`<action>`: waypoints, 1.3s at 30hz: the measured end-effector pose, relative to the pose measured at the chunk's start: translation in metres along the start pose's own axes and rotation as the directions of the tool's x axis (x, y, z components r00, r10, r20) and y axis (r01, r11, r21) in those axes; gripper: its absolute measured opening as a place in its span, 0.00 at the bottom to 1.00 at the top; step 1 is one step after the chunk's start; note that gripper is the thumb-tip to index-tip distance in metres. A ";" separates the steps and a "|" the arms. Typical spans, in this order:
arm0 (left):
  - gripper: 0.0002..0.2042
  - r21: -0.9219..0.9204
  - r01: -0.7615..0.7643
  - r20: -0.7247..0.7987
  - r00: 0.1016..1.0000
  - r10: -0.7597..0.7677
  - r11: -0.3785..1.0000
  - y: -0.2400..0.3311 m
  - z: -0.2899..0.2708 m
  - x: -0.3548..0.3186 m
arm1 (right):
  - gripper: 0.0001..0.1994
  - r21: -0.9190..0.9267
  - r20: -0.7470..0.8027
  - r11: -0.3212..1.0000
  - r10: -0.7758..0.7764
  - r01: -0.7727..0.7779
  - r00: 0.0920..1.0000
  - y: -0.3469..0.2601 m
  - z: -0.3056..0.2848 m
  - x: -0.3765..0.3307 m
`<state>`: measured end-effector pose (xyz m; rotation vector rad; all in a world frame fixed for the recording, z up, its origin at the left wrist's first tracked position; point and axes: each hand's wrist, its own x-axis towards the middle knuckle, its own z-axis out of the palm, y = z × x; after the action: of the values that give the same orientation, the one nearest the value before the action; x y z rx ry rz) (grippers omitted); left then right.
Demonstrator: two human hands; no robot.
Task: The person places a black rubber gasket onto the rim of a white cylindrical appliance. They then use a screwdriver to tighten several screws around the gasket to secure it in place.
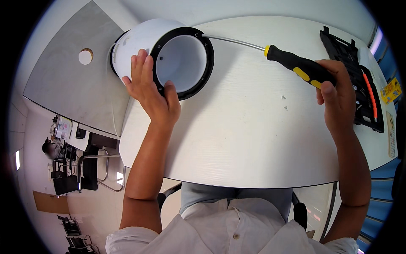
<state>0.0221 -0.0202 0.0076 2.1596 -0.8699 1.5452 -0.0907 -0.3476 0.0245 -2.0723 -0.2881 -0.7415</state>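
A white cylindrical housing (132,40) with a black rim (210,59) lies on its side at the far left of the table, its open end toward me. My left hand (154,91) rests against the housing's near side, thumb at the rim and fingers along the white wall. In my right hand (338,91) is a long screwdriver (298,65) with a black and yellow handle, gripped at the handle's end. Its shaft points left, and the tip meets the upper right of the rim, at or near a small screw hole. Whether a screw sits there is too small to tell.
An open black tool case (363,84) stands at the right, with an orange flexible shaft (370,95) in it. Beside it lie a yellow box (391,90) and a narrow strip (391,135). A grey side table (63,63) carries a white disc (86,56). Small scraps (285,108) dot the white table (237,148).
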 end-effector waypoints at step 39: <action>0.36 -0.003 0.005 -0.007 1.000 -0.005 1.000 0.001 0.001 0.001 | 0.17 -0.073 -0.045 0.997 -0.014 0.010 0.999 -0.019 0.010 0.001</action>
<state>0.0224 -0.0222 0.0077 2.1515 -0.8631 1.5472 -0.0948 -0.3286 0.0333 -2.1204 -0.2518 -0.8162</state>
